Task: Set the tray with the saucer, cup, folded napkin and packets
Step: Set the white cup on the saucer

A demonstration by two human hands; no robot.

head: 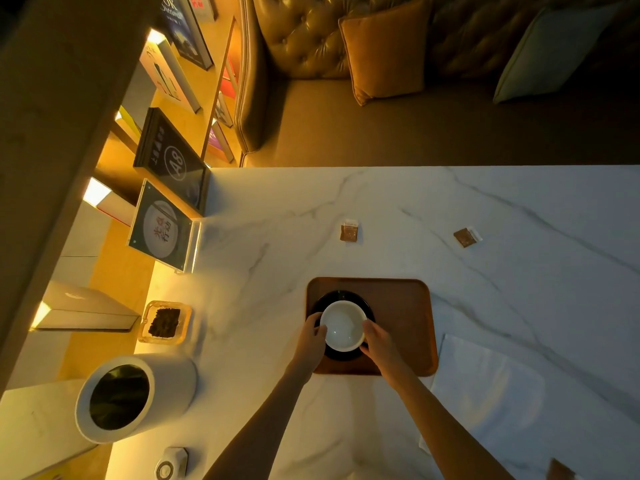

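Note:
A brown tray lies on the white marble table. A black saucer rests on the tray's left half. A white cup sits over the saucer, and both hands grip it. My left hand holds its left side and my right hand holds its right side. A white napkin lies unfolded on the table to the right of the tray. Two brown packets lie on the table beyond the tray. A third brown packet shows at the bottom right edge.
A white cylindrical bin with a dark liner stands at the left. A glass dish of dark material sits behind it. An acrylic sign stand and lit bookshelves line the left side. A leather sofa with cushions is beyond the table's far edge.

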